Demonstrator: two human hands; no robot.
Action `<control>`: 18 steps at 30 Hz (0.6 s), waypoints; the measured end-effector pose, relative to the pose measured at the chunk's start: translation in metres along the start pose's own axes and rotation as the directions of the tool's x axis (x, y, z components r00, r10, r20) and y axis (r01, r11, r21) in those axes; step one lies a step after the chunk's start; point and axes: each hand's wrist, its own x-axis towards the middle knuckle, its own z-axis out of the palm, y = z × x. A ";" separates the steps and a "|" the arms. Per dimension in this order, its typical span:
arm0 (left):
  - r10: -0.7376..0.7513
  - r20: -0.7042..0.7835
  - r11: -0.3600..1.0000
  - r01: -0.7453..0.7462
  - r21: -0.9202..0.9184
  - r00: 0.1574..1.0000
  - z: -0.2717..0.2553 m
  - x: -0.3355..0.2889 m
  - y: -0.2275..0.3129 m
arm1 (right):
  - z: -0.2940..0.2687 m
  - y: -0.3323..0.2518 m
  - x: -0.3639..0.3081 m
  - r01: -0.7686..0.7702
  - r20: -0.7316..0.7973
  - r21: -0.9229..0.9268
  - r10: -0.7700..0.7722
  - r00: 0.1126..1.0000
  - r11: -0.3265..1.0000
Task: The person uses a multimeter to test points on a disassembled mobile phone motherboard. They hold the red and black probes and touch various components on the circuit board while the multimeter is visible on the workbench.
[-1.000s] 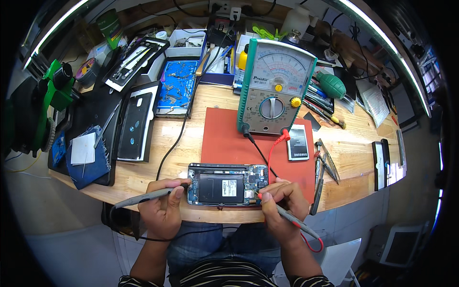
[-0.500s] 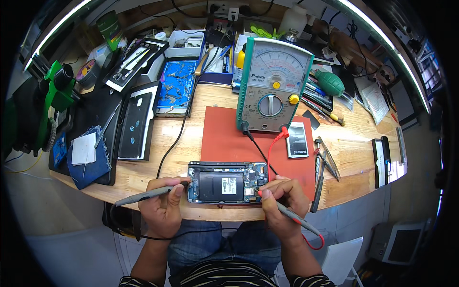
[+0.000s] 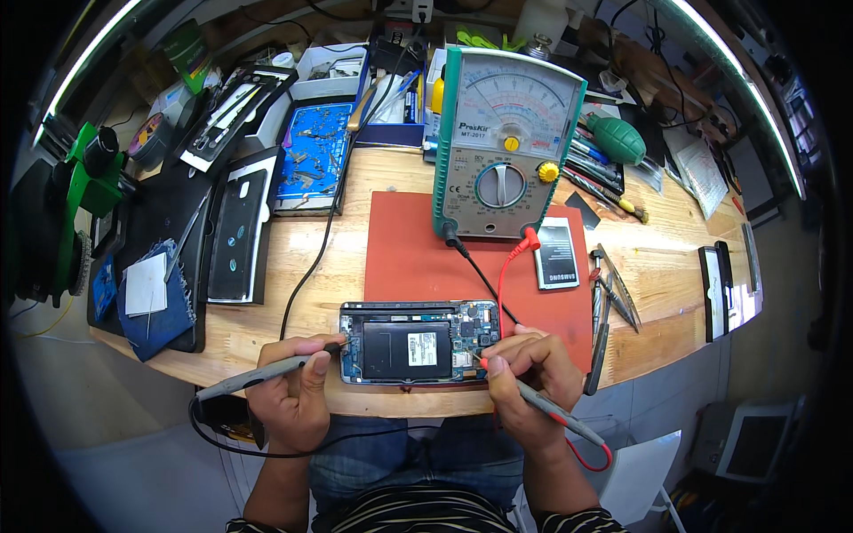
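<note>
An opened smartphone (image 3: 406,343), its circuit boards bare, lies at the front edge of the bench. My left hand (image 3: 291,395) pinches a grey test probe (image 3: 252,374) with a black lead, its tip at the phone's left end. In my right hand (image 3: 538,382) is a second grey probe (image 3: 562,416) with a red collar and red lead, its tip at the board near the phone's right end. Both leads' plugs sit in a green-framed analog multimeter (image 3: 506,142) standing beyond the phone. Whether either tip touches metal is too small to tell.
A red-brown mat (image 3: 400,240) lies under the multimeter, with a phone battery (image 3: 557,255) on it. Tweezers (image 3: 619,289) and other tools are at the right. Left are a blue cloth (image 3: 160,320), a phone box (image 3: 240,231) and a green microscope (image 3: 75,195). A black cable (image 3: 320,266) crosses the bench.
The view has shifted slightly. My left hand and its black-lead probe have drawn a little left, near the phone's left edge. My right hand stays at the phone's right end.
</note>
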 end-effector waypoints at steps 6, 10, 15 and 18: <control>-0.015 -0.008 0.994 0.014 -0.105 1.000 0.003 0.000 0.002 | -0.002 -0.003 -0.002 -0.068 -0.014 0.155 0.071 0.997 0.986; 0.009 0.011 0.997 -0.008 -0.080 1.000 0.002 0.001 0.002 | -0.002 -0.002 -0.001 -0.056 -0.020 0.114 0.058 0.998 0.992; -0.017 0.010 0.997 0.017 -0.071 1.000 0.002 -0.002 0.003 | 0.000 -0.002 -0.001 -0.035 -0.010 0.047 0.035 0.999 0.998; -0.030 -0.006 0.998 0.030 -0.050 1.000 0.003 -0.002 0.003 | 0.000 -0.003 -0.001 -0.042 0.002 0.032 0.041 0.999 0.999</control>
